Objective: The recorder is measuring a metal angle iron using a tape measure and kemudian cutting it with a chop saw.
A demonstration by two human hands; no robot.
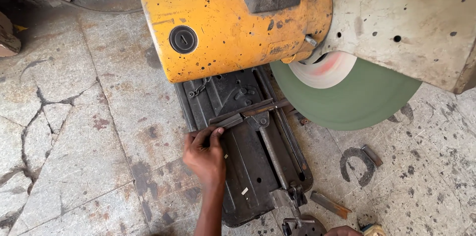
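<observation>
Fingers of our left hand pinch the near end of a flat metal strip, which lies across the chop saw's black base plate beneath the yellow motor housing. Beside the strip hangs the green cutting disc. Our right hand shows only at the base's front edge, by the vise crank; we cannot tell its grip.

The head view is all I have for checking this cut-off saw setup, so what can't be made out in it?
- Right hand: cut off by the bottom edge; grip unknown.
- Green cutting disc: top hidden behind the grey guard; face blurred.
- Flat metal strip: left end covered by the left hand.
</observation>
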